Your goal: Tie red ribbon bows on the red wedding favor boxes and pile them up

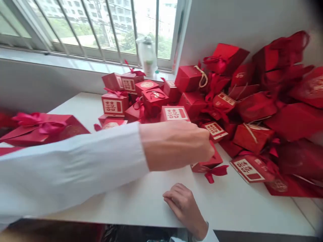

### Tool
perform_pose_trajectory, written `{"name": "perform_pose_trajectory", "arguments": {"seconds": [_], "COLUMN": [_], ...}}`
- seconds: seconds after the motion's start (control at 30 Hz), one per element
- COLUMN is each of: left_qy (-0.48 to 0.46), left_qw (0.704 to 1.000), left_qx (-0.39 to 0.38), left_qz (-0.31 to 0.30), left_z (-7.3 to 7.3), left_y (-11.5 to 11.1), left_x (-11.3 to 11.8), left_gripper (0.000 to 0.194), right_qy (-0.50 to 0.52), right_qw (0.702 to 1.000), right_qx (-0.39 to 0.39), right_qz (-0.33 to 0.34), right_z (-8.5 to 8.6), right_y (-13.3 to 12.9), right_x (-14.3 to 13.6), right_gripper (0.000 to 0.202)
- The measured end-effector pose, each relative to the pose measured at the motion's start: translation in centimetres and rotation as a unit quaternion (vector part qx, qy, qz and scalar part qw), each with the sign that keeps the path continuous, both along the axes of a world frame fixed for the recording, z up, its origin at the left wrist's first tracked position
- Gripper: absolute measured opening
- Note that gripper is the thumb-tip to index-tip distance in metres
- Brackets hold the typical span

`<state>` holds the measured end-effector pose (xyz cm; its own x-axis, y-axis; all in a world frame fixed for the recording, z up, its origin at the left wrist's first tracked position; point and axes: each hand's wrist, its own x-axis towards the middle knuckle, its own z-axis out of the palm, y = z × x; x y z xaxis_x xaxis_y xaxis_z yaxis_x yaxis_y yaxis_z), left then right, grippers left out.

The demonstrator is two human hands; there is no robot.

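My left hand (183, 144) reaches in from the left across the table, back of the hand up and fingers curled down. It closes on a small red gift box (205, 166) with a dark pink ribbon bow; the fingertips are hidden behind the hand. Closer to the table's front edge, my right hand (183, 207) rests low, fingers curled in and thumb against them, with nothing visible in it. Beyond the left hand is a red box with a gold-and-white double-happiness label (175, 113). Another labelled red box (215, 131) lies just right of the left hand.
Red boxes and bags (252, 107) are heaped along the wall at the right. A large red box with a bow (45, 127) lies at the left on the white table (126, 201). A clear cup in a plastic bag (147, 57) stands on the sill of a barred window.
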<state>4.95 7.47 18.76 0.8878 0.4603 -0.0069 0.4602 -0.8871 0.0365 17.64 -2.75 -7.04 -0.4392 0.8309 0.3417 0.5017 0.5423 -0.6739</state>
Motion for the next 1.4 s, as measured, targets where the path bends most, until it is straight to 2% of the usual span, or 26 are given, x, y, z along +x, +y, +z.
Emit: {"name": "perform_pose_trajectory", "arguments": {"seconds": [0.03,0.07,0.17,0.23,0.3,0.37,0.47,0.57,0.63,0.7,0.77,0.8,0.9,1.0,1.07,1.2,1.4], "left_qy": [0.036,0.033,-0.013,-0.050,-0.129,-0.209,-0.281,-0.326,-0.342,-0.356,-0.370,-0.380,-0.417,-0.440,-0.451,-0.438,-0.399], "left_qw": [0.997,0.992,0.992,0.994,0.990,0.978,0.958,0.936,0.923,0.907,0.887,0.877,0.848,0.827,0.824,0.848,0.845], "left_qx": [0.011,0.029,0.030,-0.013,-0.017,-0.006,-0.026,-0.083,-0.116,-0.165,-0.229,-0.254,-0.288,-0.291,-0.277,-0.237,-0.301], "left_qz": [-0.070,-0.117,-0.121,-0.092,-0.061,-0.011,0.057,0.105,0.132,0.152,0.153,0.149,0.157,0.193,0.200,0.181,0.191], "left_z": [-0.6,-1.4,-5.5,-9.0,-12.7,-16.2,-20.6,-23.2,-24.0,-24.5,-25.0,-25.3,-26.3,-27.1,-27.5,-27.6,-27.3], "left_y": [0.5,0.8,1.1,1.1,1.1,1.2,1.8,2.3,2.4,2.5,2.5,2.6,2.6,2.4,2.1,1.7,1.7], "left_x": [2.5,4.8,9.6,11.0,10.8,9.6,7.2,5.9,5.9,6.2,6.6,6.7,6.8,6.4,5.9,4.6,3.2], "left_gripper": [0.027,0.026,0.021,0.032,0.026,0.015,0.064,0.099,0.109,0.117,0.122,0.121,0.113,0.115,0.115,0.112,0.110], "right_qy": [0.005,0.009,0.010,0.001,-0.012,-0.020,-0.013,0.011,0.030,0.055,0.088,0.103,0.131,0.146,0.159,0.152,0.123], "right_qw": [0.999,0.998,0.988,0.980,0.972,0.964,0.944,0.913,0.885,0.868,0.874,0.883,0.903,0.901,0.897,0.896,0.894], "right_qx": [0.007,0.015,0.048,0.071,0.092,0.106,0.113,0.104,0.091,0.063,0.022,0.001,-0.038,-0.045,-0.053,-0.052,-0.040], "right_qz": [-0.034,-0.065,-0.146,-0.185,-0.215,-0.245,-0.309,-0.395,-0.455,-0.490,-0.478,-0.458,-0.407,-0.406,-0.409,-0.413,-0.428], "right_z": [-0.1,-0.2,-0.6,-0.9,-1.2,-1.3,-1.4,-1.6,-1.9,-2.3,-2.6,-2.8,-3.3,-3.6,-3.7,-3.7,-4.2], "right_y": [-0.2,-0.3,-0.3,0.1,0.5,0.6,0.3,0.0,0.1,0.7,1.4,1.8,2.6,3.0,3.1,3.1,3.1], "right_x": [0.9,1.7,3.5,4.4,5.5,6.6,8.4,9.9,10.5,10.6,10.1,9.7,8.3,7.1,6.6,5.8,5.6], "right_gripper": [0.011,0.011,0.013,0.018,0.021,0.019,0.018,0.015,0.014,0.040,0.063,0.067,0.065,0.065,0.066,0.070,0.067]}}
